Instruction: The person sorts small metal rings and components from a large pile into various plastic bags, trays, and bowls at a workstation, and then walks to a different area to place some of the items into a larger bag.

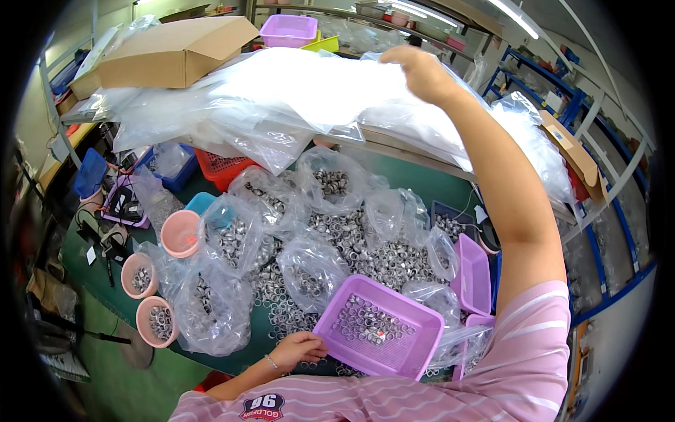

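The right hand [420, 70] reaches far up, fingers closed on a sheet from the pile of clear bags [295, 98] on the shelf. The left hand [299, 349] rests low on the green table [422, 179], fingers curled loosely over loose metal rings [281, 313], holding nothing that shows. Just right of it sits a purple tray [380, 327] with more rings

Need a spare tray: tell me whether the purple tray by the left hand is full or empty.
Neither: the purple tray holds one thin layer of metal rings with bare floor showing around them. The left hand rests beside it.
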Demonstrator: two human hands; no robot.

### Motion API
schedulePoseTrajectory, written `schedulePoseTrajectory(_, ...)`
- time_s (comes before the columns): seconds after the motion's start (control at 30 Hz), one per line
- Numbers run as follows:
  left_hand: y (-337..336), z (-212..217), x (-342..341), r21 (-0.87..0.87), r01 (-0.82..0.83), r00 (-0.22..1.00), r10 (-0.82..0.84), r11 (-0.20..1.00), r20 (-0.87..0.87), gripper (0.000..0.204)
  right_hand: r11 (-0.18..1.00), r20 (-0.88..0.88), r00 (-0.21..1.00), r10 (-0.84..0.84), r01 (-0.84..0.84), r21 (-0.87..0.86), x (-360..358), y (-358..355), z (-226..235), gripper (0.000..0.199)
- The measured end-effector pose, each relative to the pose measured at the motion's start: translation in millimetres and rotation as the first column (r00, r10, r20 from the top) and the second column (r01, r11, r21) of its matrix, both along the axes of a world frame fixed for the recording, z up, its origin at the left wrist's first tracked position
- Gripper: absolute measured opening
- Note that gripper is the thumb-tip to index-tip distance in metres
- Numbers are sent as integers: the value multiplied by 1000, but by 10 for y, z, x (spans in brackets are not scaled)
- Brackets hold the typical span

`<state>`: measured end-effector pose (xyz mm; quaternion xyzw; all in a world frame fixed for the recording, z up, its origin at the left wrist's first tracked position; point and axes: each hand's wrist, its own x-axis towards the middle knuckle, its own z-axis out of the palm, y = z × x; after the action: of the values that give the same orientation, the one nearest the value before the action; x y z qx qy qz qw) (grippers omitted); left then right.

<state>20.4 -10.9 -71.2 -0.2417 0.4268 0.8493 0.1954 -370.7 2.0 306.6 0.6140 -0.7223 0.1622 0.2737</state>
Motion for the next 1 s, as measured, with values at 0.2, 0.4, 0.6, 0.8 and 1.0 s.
schedulePoseTrajectory(0.2, 63, -7, -28, 9, 4, 999, -4, 1000, -32, 18, 950, -318, 938, -141, 219, 224, 24, -289, -243, 35)
schedulePoseTrajectory(0.4, 56, -22, 40, 43, 5, 1000, -5, 999, -8, 17, 949, -251, 950, -186, 239, 203, 50, -327, -108, 4)
schedulePoseTrajectory(0.6, -28, -2, 22, -18, -129, 988, 127, 991, -86, 16, 947, 78, 982, -172, 144, 286, 117, -83, 104, 19)
schedulePoseTrajectory(0.8, -573, 1224, -600, -314, -828, 498, 351, 465, -793, 13, 967, -287, 946, 153, -83, 241, 278, 207, -75, 16)
schedulePoseTrajectory(1.0, -1350, 2725, -1288, -166, -890, 397, -541, -425, -742, 29, 980, 8, 999, 48, -48, 191, 510, 266, -98, 24)
